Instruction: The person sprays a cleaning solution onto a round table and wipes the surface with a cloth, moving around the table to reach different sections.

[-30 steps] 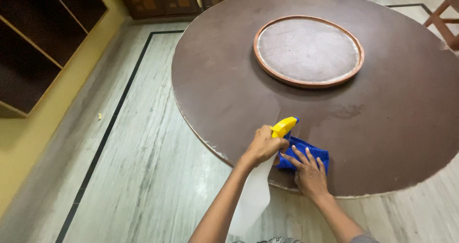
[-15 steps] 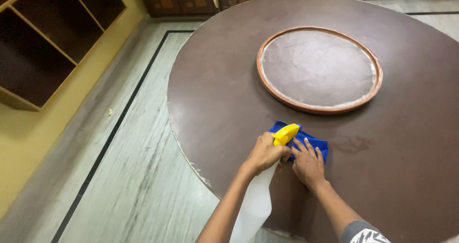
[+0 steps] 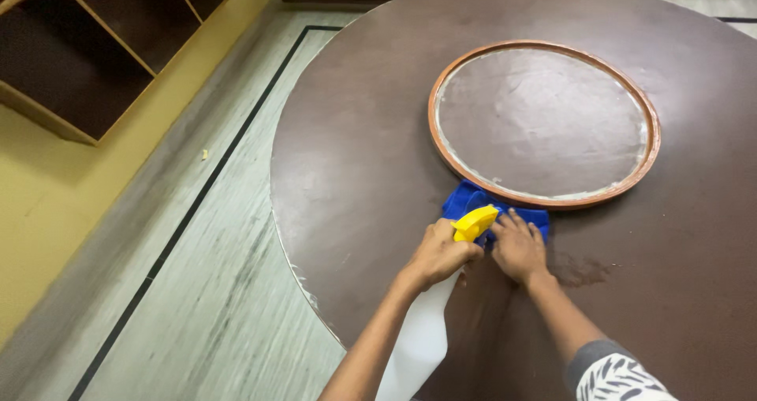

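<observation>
The blue cloth [image 3: 473, 204] lies on the round brown bench [image 3: 355, 133], touching the rim of the raised ring inset [image 3: 544, 121]; it looks soft and limp, likely best handled by pressing flat or pinching a fold; the right hand [image 3: 519, 247] lies on it, fingers spread and flat, clamped on nothing; the left hand [image 3: 438, 253] is wrapped tight round the neck of a white spray bottle [image 3: 418, 342] with yellow trigger [image 3: 474, 222], probably light, rigid plastic; both forearms reach forward, wrists close together.
</observation>
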